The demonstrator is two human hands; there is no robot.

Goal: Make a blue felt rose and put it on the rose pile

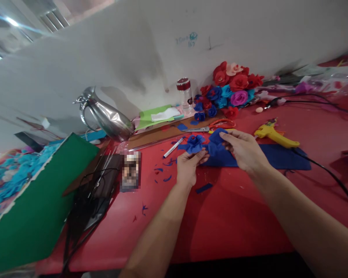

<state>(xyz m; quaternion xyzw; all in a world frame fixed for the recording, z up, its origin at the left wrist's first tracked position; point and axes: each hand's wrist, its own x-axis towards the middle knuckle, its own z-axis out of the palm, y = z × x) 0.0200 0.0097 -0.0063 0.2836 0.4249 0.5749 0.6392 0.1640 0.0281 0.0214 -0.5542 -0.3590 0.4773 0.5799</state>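
Fingers [202,155] pinch blue flower [195,143], bloom facing up.

Both bare forearms stretched forward, hands close together.
Left hand [188,164] palm down, fingers pinched shut at the tips; right hand [243,148] angled inward, fingertips likewise pinched shut.

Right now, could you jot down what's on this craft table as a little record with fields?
left hand: holds a blue paper flower
right hand: pinches a blue paper piece
under the hands: blue sheet on red table
right of hands: yellow glue gun
behind hands: scissors, white marker
by the wall: pile of paper flowers, metal jug
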